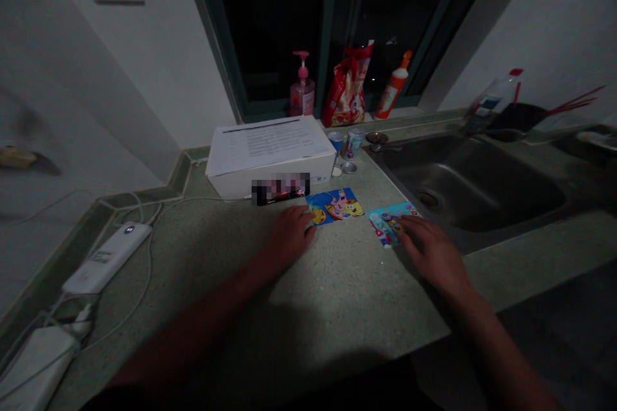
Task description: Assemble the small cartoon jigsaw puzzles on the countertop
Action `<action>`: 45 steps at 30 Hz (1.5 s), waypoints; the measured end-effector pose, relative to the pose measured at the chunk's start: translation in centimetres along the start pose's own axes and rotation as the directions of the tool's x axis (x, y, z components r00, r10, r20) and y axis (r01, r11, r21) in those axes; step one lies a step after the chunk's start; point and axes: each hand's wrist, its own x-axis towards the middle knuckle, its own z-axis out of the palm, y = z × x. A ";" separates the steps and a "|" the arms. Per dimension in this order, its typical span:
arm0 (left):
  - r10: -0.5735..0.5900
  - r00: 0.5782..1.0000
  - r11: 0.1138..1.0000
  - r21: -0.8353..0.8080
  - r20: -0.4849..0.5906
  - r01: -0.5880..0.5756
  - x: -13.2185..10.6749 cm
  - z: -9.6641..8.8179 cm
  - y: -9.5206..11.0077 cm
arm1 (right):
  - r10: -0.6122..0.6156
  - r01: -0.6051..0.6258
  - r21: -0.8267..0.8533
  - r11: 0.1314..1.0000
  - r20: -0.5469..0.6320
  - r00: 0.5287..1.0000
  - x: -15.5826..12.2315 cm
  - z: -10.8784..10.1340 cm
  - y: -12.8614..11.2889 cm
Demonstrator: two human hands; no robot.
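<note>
Two cards are touched by two hands, one by each. The left corner of the blue card (pixel 343 204) is covered by the fingers of the left hand (pixel 293 232); whether the card is pinched or only pressed cannot be told. The right part of the teal card (pixel 383 225) is covered by the fingertips of the right hand (pixel 431 249), and its grip cannot be told either. Both cards are laid flat on the counter (pixel 347 298), apart from each other, the teal one just beside the sink (pixel 463 170).

Beyond the blue card, one white box (pixel 229 183) is topped by one printed sheet (pixel 274 144), and one dark item (pixel 282 190), its face blurred out, is set at its front. Two small cans (pixel 354 143) are stood beside the box, with two small discs (pixel 349 167) in front of them.

Along the window, one pump bottle (pixel 302 97), one red bag (pixel 343 96) and one orange bottle (pixel 393 93) are lined up. Two white power strips (pixel 107 258) are seen at the far left.
</note>
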 end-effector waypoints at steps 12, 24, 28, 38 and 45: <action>-0.011 1.000 1.000 -0.017 -0.004 0.011 -1.4 -0.1 -0.1 | -0.178 0.199 -0.056 0.978 0.259 0.949 3.5 3.4 0.2; 0.009 1.000 1.000 -0.016 0.000 -0.009 -1.3 0.1 -0.2 | -0.152 0.183 -0.102 0.978 0.262 0.953 3.6 2.9 1.6; 0.014 1.000 1.000 -0.024 -0.005 -0.014 -1.3 0.1 -0.2 | -0.149 0.178 -0.099 0.979 0.247 0.958 3.3 3.0 1.9; 0.018 1.000 1.000 -0.013 0.003 -0.018 -1.3 -0.1 -0.1 | -0.141 0.162 -0.074 0.984 0.232 0.962 1.0 2.4 0.6; 0.049 0.999 0.999 -0.023 0.011 -0.049 -0.8 0.2 0.2 | -0.111 0.129 -0.093 0.987 0.181 0.977 -1.0 1.7 0.0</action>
